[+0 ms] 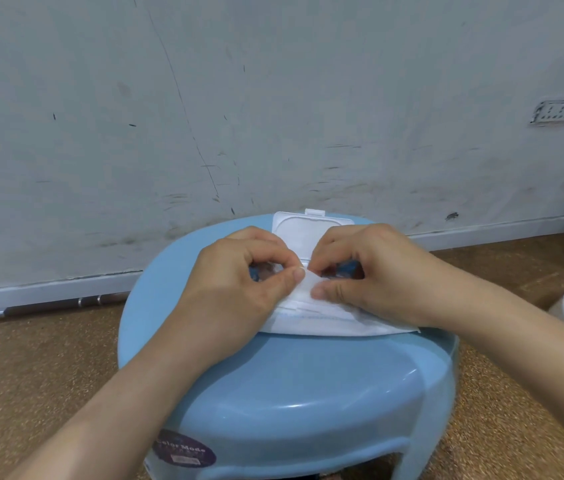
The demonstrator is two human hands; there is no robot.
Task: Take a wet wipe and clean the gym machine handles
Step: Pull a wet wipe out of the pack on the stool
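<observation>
A dark round sticker (184,452) on the side of the blue plastic stool (308,393) reads "Color Mode" in pale letters. The smaller print beneath those words is too blurred to read.

A light blue plastic stool (301,393) stands on the brown floor (31,368), close to a scuffed grey wall (273,98). Left of the stool, a metal bar (66,304) lies along the wall. High to the right is a socket (557,110).
</observation>
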